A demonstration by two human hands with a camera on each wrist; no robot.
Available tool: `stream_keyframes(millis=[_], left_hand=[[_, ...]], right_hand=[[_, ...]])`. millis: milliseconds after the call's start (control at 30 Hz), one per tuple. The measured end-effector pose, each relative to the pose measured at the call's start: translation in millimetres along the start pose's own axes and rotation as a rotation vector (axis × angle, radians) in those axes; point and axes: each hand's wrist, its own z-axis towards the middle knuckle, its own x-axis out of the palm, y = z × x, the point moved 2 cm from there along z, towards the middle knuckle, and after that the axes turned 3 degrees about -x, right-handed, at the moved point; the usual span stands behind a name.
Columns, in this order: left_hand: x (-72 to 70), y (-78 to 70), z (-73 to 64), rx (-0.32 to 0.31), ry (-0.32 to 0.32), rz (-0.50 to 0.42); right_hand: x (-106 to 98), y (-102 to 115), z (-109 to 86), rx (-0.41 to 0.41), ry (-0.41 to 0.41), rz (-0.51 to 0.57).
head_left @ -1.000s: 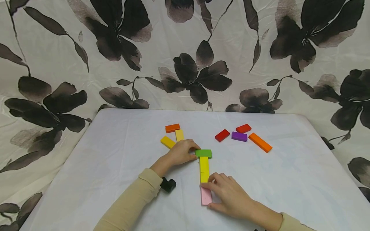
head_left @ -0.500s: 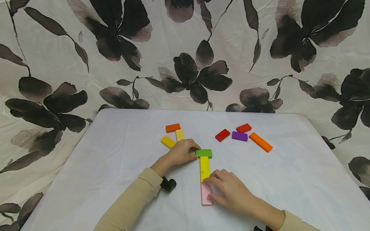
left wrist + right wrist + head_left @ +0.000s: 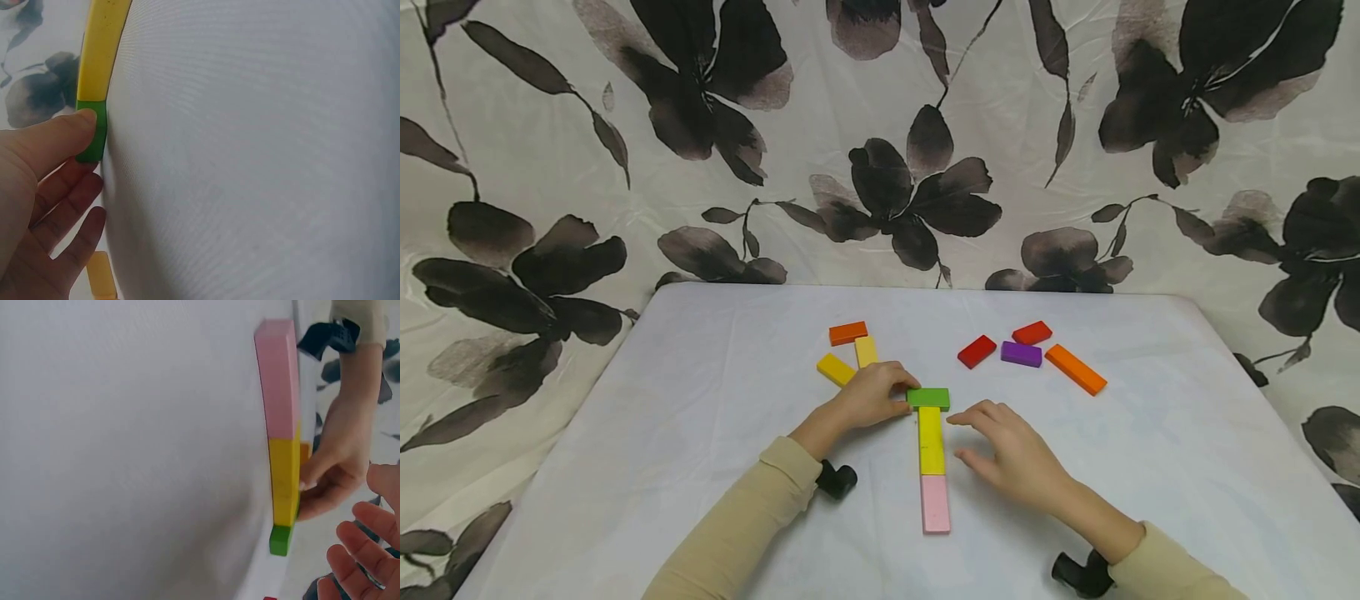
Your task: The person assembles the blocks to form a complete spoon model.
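So the green block (image 3: pixel 928 400) lies on the white table (image 3: pixel 715 400), crosswise at the far end of a long yellow block (image 3: pixel 931 442), kinda like a T. A pink block (image 3: pixel 936 504) sits end to end with the yellow one on the near side, all in one line.

The left hand (image 3: pixel 871 396) has the green block's left end pinched, thumb on one side and fingers on the other. The right hand (image 3: pixel 1018 454) isn't holding anything: thumb and fingers are spread fairly wide, just to the right of the yellow block and not touching it.

Past the left hand there's a pale yellow block (image 3: pixel 866 351), another yellow block (image 3: pixel 834 369) partly hidden by the hand, and a dark orange block (image 3: pixel 847 333) just behind the pale one. Over on the right, a purple block (image 3: pixel 1021 354) lies between a red block (image 3: pixel 977 352) and a long orange block (image 3: pixel 1076 370), with a second red block (image 3: pixel 1032 332) right behind it. The backdrop (image 3: pixel 820 100) is pale cloth with big dark flowers.
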Motion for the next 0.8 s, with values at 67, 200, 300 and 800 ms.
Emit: stream_keyframes(millis=[67, 200, 300, 800], left_hand=[[0.3, 0.1, 0.0, -0.004, 0.001, 0.0], [0.5, -0.1, 0.1, -0.009, 0.0, -0.003], [0.7, 0.0, 0.4, -0.008, -0.002, -0.004], [1.8, 1.3, 0.6, 0.011, -0.01, 0.005]], right_hand=[[-1.0, -3.1, 3.2, 0.025, -0.011, 0.014], [-2.4, -10.0, 9.8, 0.062, -0.036, 0.038], [-2.1, -17.1, 14.4, 0.086, -0.055, 0.046], [2.9, -58.8, 36.1, 0.217, -0.091, 0.046]])
